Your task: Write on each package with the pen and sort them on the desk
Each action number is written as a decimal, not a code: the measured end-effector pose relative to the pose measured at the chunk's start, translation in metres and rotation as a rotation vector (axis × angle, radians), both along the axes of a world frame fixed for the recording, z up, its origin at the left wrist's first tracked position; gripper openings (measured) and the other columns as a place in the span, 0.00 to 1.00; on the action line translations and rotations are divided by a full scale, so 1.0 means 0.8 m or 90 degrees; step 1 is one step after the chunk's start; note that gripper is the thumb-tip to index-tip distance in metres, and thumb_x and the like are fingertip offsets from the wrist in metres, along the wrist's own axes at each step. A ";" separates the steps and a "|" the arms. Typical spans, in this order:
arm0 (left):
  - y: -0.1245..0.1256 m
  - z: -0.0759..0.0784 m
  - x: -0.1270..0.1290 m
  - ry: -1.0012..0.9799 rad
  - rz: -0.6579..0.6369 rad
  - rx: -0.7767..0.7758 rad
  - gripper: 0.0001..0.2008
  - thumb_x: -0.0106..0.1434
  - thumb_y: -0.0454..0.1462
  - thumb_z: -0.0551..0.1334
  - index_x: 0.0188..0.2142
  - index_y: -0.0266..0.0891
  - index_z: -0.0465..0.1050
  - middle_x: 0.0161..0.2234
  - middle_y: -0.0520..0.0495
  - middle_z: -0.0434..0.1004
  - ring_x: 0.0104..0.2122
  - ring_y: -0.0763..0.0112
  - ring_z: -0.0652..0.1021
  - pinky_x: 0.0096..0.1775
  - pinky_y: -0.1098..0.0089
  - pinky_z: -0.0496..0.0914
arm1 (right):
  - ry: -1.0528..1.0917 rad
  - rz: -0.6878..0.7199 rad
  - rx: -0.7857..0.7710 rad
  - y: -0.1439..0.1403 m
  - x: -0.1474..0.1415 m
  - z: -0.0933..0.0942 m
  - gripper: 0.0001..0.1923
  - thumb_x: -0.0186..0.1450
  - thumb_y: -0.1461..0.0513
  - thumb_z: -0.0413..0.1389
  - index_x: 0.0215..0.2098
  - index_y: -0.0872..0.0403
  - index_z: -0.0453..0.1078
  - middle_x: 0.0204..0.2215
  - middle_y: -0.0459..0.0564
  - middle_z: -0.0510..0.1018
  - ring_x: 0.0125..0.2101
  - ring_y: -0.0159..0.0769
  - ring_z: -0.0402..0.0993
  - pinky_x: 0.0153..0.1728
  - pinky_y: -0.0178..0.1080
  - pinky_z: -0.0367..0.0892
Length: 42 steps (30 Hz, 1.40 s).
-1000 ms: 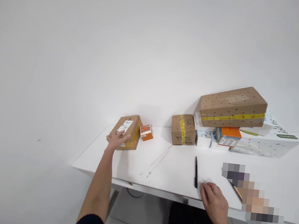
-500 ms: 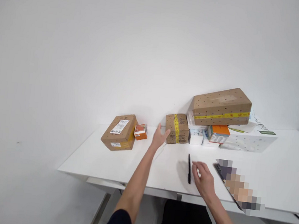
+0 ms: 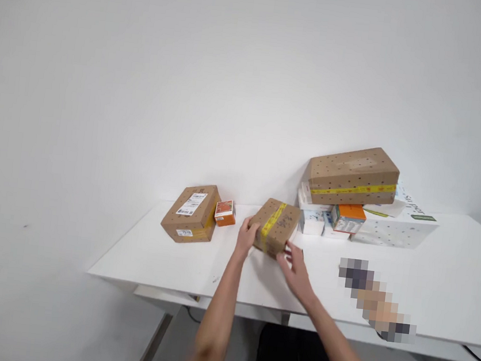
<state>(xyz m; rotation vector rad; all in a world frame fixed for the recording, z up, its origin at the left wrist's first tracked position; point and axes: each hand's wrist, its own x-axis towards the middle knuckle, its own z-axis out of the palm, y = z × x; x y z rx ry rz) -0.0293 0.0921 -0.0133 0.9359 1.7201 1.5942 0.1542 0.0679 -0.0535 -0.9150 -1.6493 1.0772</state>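
Note:
A small brown cardboard box (image 3: 277, 222) with yellow tape and dark scribbles on top is tilted between my two hands, just over the white table. My left hand (image 3: 246, 238) grips its left side, with the fingers along the edge. At the box's near right corner, my right hand (image 3: 295, 269) presses its fingers against the cardboard. The black pen is almost wholly hidden by my right hand.
To the left stand a labelled cardboard box (image 3: 191, 209) and a small orange box (image 3: 225, 212). A long cardboard box (image 3: 354, 176) rests on white cartons (image 3: 395, 232) at the right, above another orange box (image 3: 349, 218). A pixelated phone (image 3: 377, 300) lies near the front edge.
The small cardboard box has come away from the wall toward me and tilted. My left hand has closed on it. My right hand has moved left from beside the pen to the box.

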 end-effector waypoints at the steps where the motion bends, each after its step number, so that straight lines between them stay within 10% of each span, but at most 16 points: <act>1: -0.016 -0.002 -0.005 -0.007 -0.004 0.004 0.20 0.55 0.44 0.62 0.45 0.38 0.70 0.44 0.44 0.76 0.44 0.63 0.75 0.45 0.67 0.69 | 0.018 0.035 -0.011 -0.026 0.006 -0.003 0.26 0.65 0.52 0.50 0.58 0.52 0.60 0.53 0.58 0.67 0.48 0.40 0.71 0.48 0.44 0.69; 4: -0.064 -0.013 -0.014 -0.052 0.002 -0.002 0.25 0.54 0.47 0.64 0.48 0.38 0.69 0.43 0.43 0.76 0.44 0.62 0.76 0.44 0.65 0.70 | 0.041 0.102 -0.071 -0.072 0.026 -0.002 0.19 0.65 0.52 0.51 0.51 0.49 0.68 0.52 0.54 0.71 0.48 0.40 0.71 0.48 0.42 0.69; 9: -0.114 -0.028 0.006 -0.114 0.092 -0.043 0.33 0.58 0.53 0.61 0.59 0.44 0.59 0.55 0.40 0.68 0.54 0.60 0.71 0.48 0.64 0.67 | 0.032 -0.140 -0.145 -0.029 0.059 0.000 0.18 0.63 0.50 0.50 0.41 0.54 0.68 0.35 0.53 0.76 0.33 0.39 0.72 0.35 0.41 0.70; 16: -0.113 -0.017 0.038 -0.097 0.018 -0.019 0.35 0.57 0.53 0.62 0.61 0.47 0.57 0.59 0.41 0.63 0.54 0.59 0.71 0.49 0.63 0.69 | -0.528 -0.069 -0.056 0.010 0.064 -0.024 0.17 0.64 0.59 0.51 0.49 0.56 0.66 0.41 0.58 0.69 0.37 0.42 0.70 0.36 0.40 0.64; 20: -0.103 -0.007 0.043 -0.081 -0.022 0.034 0.36 0.52 0.48 0.69 0.58 0.44 0.61 0.54 0.41 0.70 0.51 0.59 0.74 0.49 0.63 0.71 | -0.631 -0.065 -0.066 0.007 0.057 -0.026 0.21 0.65 0.64 0.49 0.57 0.55 0.61 0.44 0.59 0.67 0.39 0.42 0.70 0.35 0.38 0.62; 29: -0.108 -0.005 0.043 -0.085 -0.056 0.013 0.31 0.53 0.46 0.69 0.54 0.42 0.65 0.51 0.41 0.74 0.50 0.57 0.75 0.50 0.59 0.71 | -0.510 -0.114 -0.157 0.021 0.096 -0.029 0.32 0.58 0.71 0.49 0.62 0.57 0.58 0.39 0.57 0.72 0.35 0.41 0.72 0.35 0.38 0.63; 36: -0.132 -0.005 0.065 -0.020 -0.154 0.037 0.35 0.60 0.46 0.63 0.63 0.45 0.51 0.58 0.41 0.66 0.54 0.58 0.72 0.51 0.60 0.71 | 0.076 -0.155 -0.315 0.005 0.105 -0.009 0.22 0.61 0.50 0.52 0.45 0.57 0.70 0.16 0.39 0.63 0.14 0.27 0.51 0.16 0.32 0.48; 42: -0.165 -0.039 0.083 0.041 -0.145 0.144 0.35 0.60 0.43 0.62 0.63 0.42 0.48 0.62 0.38 0.57 0.61 0.58 0.63 0.60 0.59 0.60 | 0.117 -0.136 -0.299 -0.028 0.112 0.007 0.27 0.59 0.43 0.55 0.43 0.57 0.72 0.14 0.37 0.54 0.16 0.27 0.50 0.17 0.32 0.47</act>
